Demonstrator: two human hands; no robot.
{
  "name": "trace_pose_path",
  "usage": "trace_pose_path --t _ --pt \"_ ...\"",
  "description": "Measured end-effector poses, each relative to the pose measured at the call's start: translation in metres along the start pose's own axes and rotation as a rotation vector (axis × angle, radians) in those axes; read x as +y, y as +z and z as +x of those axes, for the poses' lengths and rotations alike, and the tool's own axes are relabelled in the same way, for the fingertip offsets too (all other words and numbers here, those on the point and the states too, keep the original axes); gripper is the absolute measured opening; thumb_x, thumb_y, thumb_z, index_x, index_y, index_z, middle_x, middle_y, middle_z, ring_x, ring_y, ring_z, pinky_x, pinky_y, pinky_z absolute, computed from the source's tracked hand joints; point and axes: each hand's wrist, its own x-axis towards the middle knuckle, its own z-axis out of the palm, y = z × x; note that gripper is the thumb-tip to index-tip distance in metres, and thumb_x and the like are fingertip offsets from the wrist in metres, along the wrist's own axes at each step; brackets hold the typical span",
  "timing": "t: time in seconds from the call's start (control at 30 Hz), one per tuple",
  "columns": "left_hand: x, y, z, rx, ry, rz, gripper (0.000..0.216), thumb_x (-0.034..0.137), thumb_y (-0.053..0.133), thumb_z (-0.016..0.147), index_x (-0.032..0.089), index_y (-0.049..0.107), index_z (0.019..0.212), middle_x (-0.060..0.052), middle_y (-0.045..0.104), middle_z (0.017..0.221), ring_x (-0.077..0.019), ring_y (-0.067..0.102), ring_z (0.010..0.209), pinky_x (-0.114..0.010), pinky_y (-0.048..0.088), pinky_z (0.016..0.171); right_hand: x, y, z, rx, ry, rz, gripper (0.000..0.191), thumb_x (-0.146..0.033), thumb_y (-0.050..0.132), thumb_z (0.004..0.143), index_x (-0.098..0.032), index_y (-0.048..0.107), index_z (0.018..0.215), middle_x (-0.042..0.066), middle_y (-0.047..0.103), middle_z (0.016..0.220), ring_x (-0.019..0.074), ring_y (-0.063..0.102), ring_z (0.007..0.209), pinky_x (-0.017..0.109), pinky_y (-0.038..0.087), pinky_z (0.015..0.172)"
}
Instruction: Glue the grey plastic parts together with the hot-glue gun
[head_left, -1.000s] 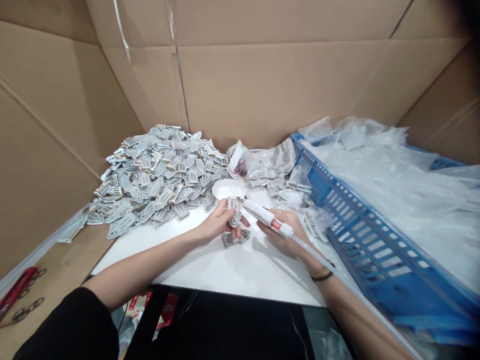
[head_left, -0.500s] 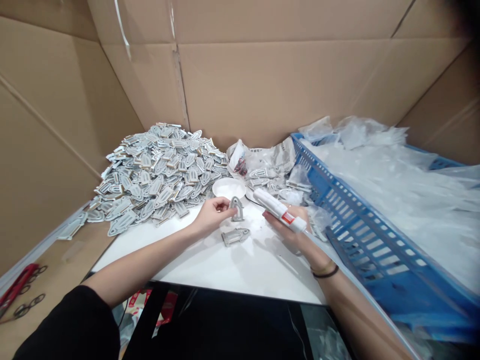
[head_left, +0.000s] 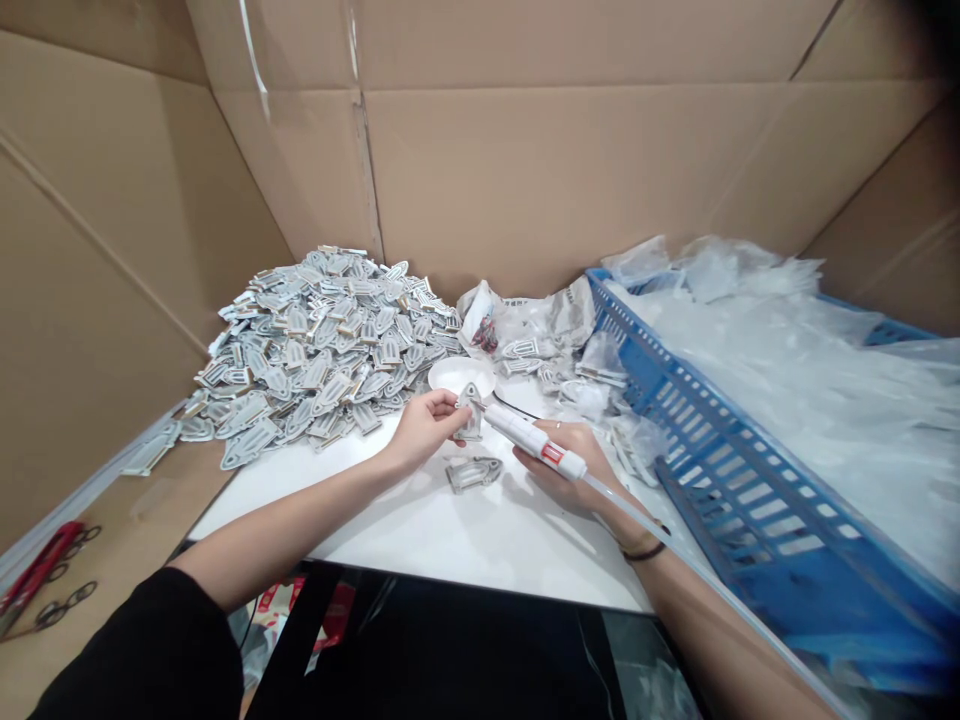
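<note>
My left hand [head_left: 427, 430] pinches a small grey arch-shaped piece [head_left: 469, 424], held upright with its pointed, holed end up. In my right hand [head_left: 566, 462] is a white glue gun [head_left: 517, 430] with a red-marked section, a thin tip and a long clear rod trailing from its back along the forearm. Its tip is at the right edge of the held piece; whether they touch I cannot tell. Below, a second grey arch-shaped piece [head_left: 474, 473] lies flat on the white tabletop [head_left: 420, 530]. Behind the held piece stands a white dish [head_left: 450, 376].
A large heap of similar grey pieces [head_left: 322, 350] rises at the back left. To the right, a blue crate [head_left: 720, 480] holds clear plastic bags [head_left: 795, 360]. More bagged pieces [head_left: 592, 390] lie beside it. Cardboard walls [head_left: 525, 180] enclose the table; a red tool [head_left: 37, 570] lies far left.
The glue gun has moved left and slightly down, bringing its tip to the held piece. That piece has turned a little in my left hand. The other piece has stayed put.
</note>
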Motion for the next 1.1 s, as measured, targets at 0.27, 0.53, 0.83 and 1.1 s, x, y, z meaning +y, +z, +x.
trace_pose_path --t 0.27,0.53,0.83,1.1 --pt "-0.002 0.000 -0.001 -0.015 0.019 -0.002 0.036 0.040 0.080 0.064 0.012 0.061 0.077 -0.003 0.066 0.068 -0.0130 0.061 0.058 -0.024 0.056 0.050 -0.002 0.001 -0.001 -0.016 0.017 -0.066 0.030 -0.029 0.051 0.089 -0.023 0.045 0.060 0.001 0.050 0.060 0.0145 0.046 0.053 0.030 0.032 0.055" --pt "0.001 0.002 -0.002 -0.011 0.000 -0.016 0.037 0.040 0.081 0.063 0.012 0.060 0.077 -0.004 0.066 0.068 -0.0129 0.061 0.057 -0.024 0.055 0.050 -0.003 0.000 -0.001 -0.029 0.032 -0.072 0.030 -0.029 0.052 0.088 -0.022 0.044 0.060 -0.001 0.048 0.060 0.0132 0.044 0.053 0.029 0.031 0.056" --pt "0.005 0.004 -0.004 0.007 -0.003 -0.037 0.036 0.038 0.081 0.062 0.013 0.060 0.075 -0.002 0.063 0.065 -0.0123 0.059 0.056 -0.025 0.055 0.050 -0.005 -0.001 -0.001 0.017 0.046 -0.053 0.032 -0.031 0.050 0.090 -0.023 0.044 0.060 0.001 0.050 0.060 0.0148 0.046 0.054 0.030 0.032 0.057" --pt "0.009 -0.002 -0.001 -0.066 0.013 0.000 0.027 0.034 0.078 0.065 0.013 0.067 0.078 -0.004 0.064 0.066 -0.0129 0.058 0.056 -0.025 0.054 0.052 -0.005 -0.006 0.000 0.030 0.058 -0.032 0.036 -0.032 0.049 0.091 -0.023 0.039 0.057 -0.001 0.046 0.056 0.0133 0.043 0.051 0.029 0.031 0.054"
